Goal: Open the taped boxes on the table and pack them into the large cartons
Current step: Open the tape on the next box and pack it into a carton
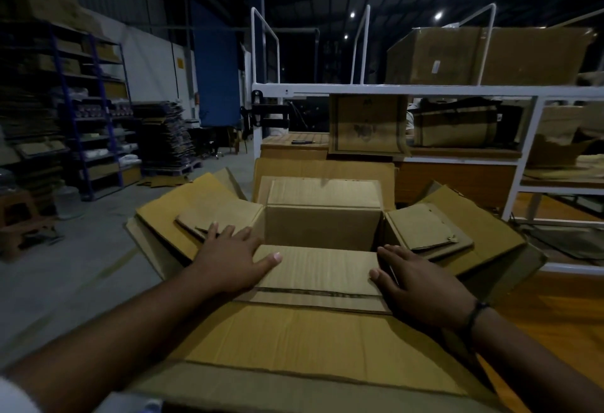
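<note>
The carton (310,347) stands with its four flaps spread flat, at the edge of the surface (562,331). In the middle of the carton sits a box (322,226), already open, with its own flaps folded out over the carton's flaps.

The left grip (228,259) lies wide on the box's near left corner. Its fingers are straight and spread, the thumb rests on the near flap (320,269), and it holds nothing. The right grip (421,285) lies just as wide on the near right corner, fingers straight and thumb at the flap's edge, also holding nothing. Both press down rather than clasp.

This looks like the packing step: the opening is done and the box is being seated in the carton. Whether its bottom has reached the carton's floor is hidden.

The next move probably calls for an even push from both sides so the box goes down square, with its flaps kept from catching on the carton's rim. After that the person would let go and reach for another taped box. None shows near the carton; behind it a white rack (392,89) carries more cardboard.
</note>
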Action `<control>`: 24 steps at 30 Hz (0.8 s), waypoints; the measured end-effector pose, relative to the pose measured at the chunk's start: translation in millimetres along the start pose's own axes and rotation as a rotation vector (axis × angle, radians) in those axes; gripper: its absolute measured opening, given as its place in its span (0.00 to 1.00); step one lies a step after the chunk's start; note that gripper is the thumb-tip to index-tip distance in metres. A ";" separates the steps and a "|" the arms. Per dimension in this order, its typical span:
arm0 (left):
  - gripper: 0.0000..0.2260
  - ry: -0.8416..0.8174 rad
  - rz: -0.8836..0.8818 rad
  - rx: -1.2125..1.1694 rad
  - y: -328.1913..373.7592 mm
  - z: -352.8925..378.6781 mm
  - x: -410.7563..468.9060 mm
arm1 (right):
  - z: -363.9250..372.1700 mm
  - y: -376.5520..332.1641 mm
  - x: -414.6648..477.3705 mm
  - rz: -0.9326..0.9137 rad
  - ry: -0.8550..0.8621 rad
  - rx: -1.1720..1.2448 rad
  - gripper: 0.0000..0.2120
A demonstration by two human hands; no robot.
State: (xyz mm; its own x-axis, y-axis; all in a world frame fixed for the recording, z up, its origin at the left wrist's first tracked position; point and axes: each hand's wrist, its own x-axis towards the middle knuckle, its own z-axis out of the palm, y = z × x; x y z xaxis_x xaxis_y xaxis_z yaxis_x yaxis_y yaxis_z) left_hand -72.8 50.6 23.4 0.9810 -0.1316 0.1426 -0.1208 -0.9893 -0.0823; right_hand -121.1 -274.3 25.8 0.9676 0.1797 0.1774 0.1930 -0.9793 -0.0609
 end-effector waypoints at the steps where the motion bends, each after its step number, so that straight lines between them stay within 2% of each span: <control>1: 0.45 -0.041 -0.004 0.042 1.1 -13.0 6.0 | -10.8 0.4 2.4 0.002 -0.007 -0.019 0.30; 3: 0.39 -0.127 -0.017 0.107 2.5 -43.7 25.4 | -37.8 2.4 12.4 -0.019 0.007 -0.059 0.28; 5: 0.35 -0.143 -0.028 0.182 2.7 -74.6 52.0 | -65.4 3.7 29.6 -0.055 0.013 -0.052 0.25; 8: 0.30 -0.003 -0.011 0.210 5.3 -117.4 99.4 | -99.9 -3.5 67.5 -0.075 0.031 0.011 0.25; 12: 0.27 0.181 -0.046 0.134 23.3 -161.6 154.9 | -125.5 -25.6 136.9 -0.095 -0.102 0.012 0.21; 15: 0.16 0.260 -0.116 -0.111 53.6 -131.1 175.8 | -115.9 -38.2 180.7 -0.059 -0.091 -0.087 0.18; 17: 0.08 0.224 -0.119 -0.227 75.0 -85.9 177.4 | -82.1 -47.6 199.3 -0.032 -0.094 -0.023 0.16; 19: 0.11 0.097 -0.069 -0.222 93.3 -40.5 181.0 | -32.4 -52.7 209.8 0.009 -0.156 0.040 0.16; 21: 0.17 0.004 -0.057 -0.147 97.8 -3.8 187.1 | 19.3 -55.2 218.1 -0.013 -0.190 -0.075 0.25; 24: 0.31 -0.049 -0.076 -0.109 93.3 33.9 204.8 | 61.5 -52.4 234.3 -0.065 -0.109 -0.116 0.38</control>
State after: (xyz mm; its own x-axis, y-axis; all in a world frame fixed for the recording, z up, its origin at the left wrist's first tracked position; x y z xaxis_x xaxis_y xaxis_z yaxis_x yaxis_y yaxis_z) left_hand 121.9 -66.4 11.5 0.9938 -0.0554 0.0961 -0.0591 -0.9976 0.0353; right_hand 105.5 -175.2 10.2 0.9668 0.2459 0.0693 0.2419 -0.9683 0.0620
